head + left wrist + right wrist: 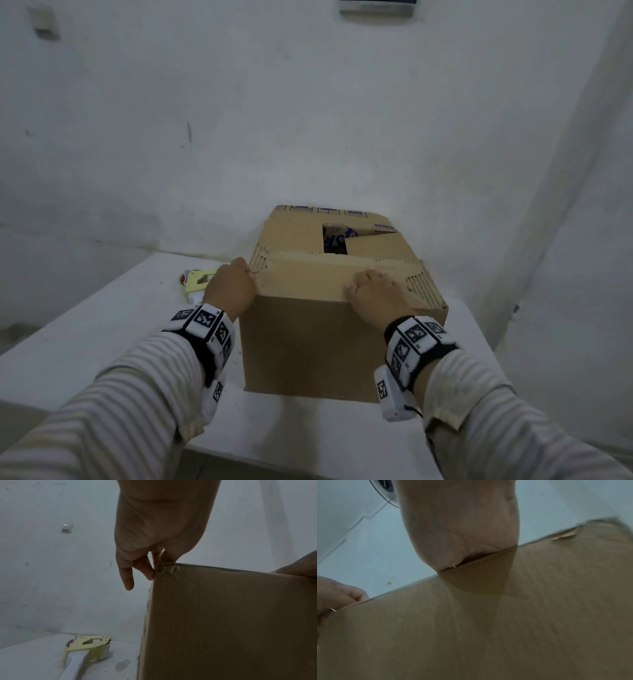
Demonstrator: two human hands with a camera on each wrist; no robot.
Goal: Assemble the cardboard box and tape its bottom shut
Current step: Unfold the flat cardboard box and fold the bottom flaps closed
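The cardboard box is stood on the white bench, just before a white wall, with its flaps turned up and partly folded over. The near flap is laid down flat; its paper skin is torn away at both ends, so that the corrugation shows. A gap is left open between the folded flaps, and blue print is seen through it.

The left hand is set at the near left corner of the box, where the torn edge is pinched between thumb and curled fingers, the little finger hanging free, as the left wrist view shows. The right hand is laid on top of the near flap, palm down over the front edge; whether its fingers are pressed flat or hooked cannot be told.

A tape dispenser, pale yellow with a white handle, is left lying on the bench just left of the box, untouched.

The chief risk is judged to lie in the weakened cardboard: if the pinched corner is pulled, more skin may be stripped, and tape would hold poorly there. If the flaps are released so that the dispenser may be fetched, they may spring up, and the seam would be taped askew over the gap.
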